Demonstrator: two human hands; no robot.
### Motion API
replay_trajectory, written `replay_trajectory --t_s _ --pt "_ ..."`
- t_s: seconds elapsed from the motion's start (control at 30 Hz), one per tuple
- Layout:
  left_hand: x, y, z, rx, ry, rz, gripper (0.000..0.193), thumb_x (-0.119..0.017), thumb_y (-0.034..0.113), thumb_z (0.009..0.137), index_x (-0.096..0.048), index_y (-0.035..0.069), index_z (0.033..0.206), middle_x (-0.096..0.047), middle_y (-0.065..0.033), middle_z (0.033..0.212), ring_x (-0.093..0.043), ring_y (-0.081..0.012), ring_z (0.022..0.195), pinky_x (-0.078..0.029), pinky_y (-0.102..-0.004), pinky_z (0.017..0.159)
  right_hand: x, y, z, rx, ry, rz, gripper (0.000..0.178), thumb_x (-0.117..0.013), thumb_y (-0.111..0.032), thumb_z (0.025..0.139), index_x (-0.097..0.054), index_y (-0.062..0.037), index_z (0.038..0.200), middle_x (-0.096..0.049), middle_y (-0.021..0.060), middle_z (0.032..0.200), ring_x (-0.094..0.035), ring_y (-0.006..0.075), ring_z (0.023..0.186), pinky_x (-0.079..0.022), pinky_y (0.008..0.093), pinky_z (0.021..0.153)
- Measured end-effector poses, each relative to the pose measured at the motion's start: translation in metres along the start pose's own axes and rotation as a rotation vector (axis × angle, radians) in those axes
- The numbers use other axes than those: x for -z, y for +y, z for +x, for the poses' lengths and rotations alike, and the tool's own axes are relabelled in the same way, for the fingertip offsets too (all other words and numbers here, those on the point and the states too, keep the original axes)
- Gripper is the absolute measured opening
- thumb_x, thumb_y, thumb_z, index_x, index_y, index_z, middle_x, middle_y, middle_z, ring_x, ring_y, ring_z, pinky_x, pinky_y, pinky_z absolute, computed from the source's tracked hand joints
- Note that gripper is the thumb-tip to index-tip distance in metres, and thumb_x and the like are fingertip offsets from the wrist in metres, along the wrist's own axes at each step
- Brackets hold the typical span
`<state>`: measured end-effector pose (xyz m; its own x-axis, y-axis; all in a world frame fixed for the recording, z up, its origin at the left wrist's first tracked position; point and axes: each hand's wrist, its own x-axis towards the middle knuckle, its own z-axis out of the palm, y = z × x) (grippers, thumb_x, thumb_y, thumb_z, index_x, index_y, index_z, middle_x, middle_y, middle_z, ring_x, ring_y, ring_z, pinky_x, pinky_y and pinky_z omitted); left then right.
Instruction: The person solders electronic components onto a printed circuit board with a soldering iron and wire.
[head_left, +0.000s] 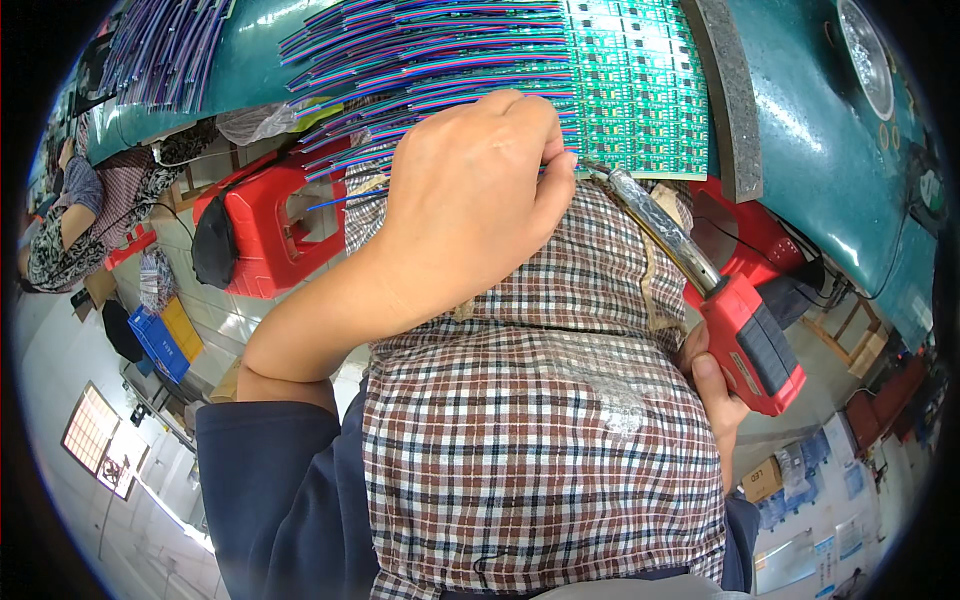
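My left hand (475, 180) is closed in a pinch at the near edge of a green circuit board panel (640, 90). A thin wire is between its fingertips, mostly hidden by the hand. Rows of multicoloured ribbon wires (430, 50) reach leftward from the panel's left side. In my right hand (715, 395) is a soldering iron (755, 345) with a red and black handle. Its tip points up and left, close beside my left thumb and the panel's near edge. Whether the tip touches the wire, I cannot tell.
A dark grey bar (728, 100) lies along the panel's right side on the green table (800, 130). Another wire bundle (165, 50) sits far left. A metal dish (866, 60) stands at the far right. Red stools (265, 235) and another person (85, 205) are on the left.
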<state>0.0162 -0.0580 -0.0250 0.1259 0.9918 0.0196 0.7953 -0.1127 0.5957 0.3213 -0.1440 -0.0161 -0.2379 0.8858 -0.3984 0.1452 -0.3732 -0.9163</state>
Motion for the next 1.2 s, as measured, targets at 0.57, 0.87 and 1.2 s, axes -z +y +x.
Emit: replay_trajectory --t_s 0.57,0.87,1.2 --pt "0.000 0.000 -0.001 0.004 -0.005 0.014 0.018 -0.074 0.011 0.084 -0.059 0.004 0.077 -0.062 -0.0085 0.074 -0.065 -0.0255 0.067 -0.050 -0.0366 0.058 0.001 0.001 -0.005 0.026 -0.021 -0.010 0.029 -0.069 -0.002 0.090 -0.067 0.0065 0.117 -0.069 0.0064 0.094 -0.063 0.0156 0.082 -0.051 0.0314 0.078" --pt "-0.002 -0.001 -0.002 0.001 -0.004 0.027 0.017 -0.074 0.011 0.083 -0.059 0.004 0.077 -0.062 -0.0081 0.074 -0.065 -0.0256 0.067 -0.050 -0.0368 0.058 -0.001 0.003 -0.005 0.031 0.012 -0.022 0.028 -0.068 -0.001 0.089 -0.067 0.0069 0.116 -0.069 0.0066 0.093 -0.063 0.0171 0.083 -0.051 0.0326 0.079" --pt "0.001 0.003 0.005 0.005 0.011 0.037 0.017 -0.073 0.012 0.083 -0.059 0.004 0.078 -0.062 -0.0083 0.073 -0.065 -0.0260 0.066 -0.050 -0.0371 0.058 0.003 -0.006 0.004 0.037 -0.019 0.003 0.028 -0.068 0.001 0.088 -0.066 0.0076 0.116 -0.069 0.0075 0.094 -0.063 0.0165 0.082 -0.051 0.0318 0.077"
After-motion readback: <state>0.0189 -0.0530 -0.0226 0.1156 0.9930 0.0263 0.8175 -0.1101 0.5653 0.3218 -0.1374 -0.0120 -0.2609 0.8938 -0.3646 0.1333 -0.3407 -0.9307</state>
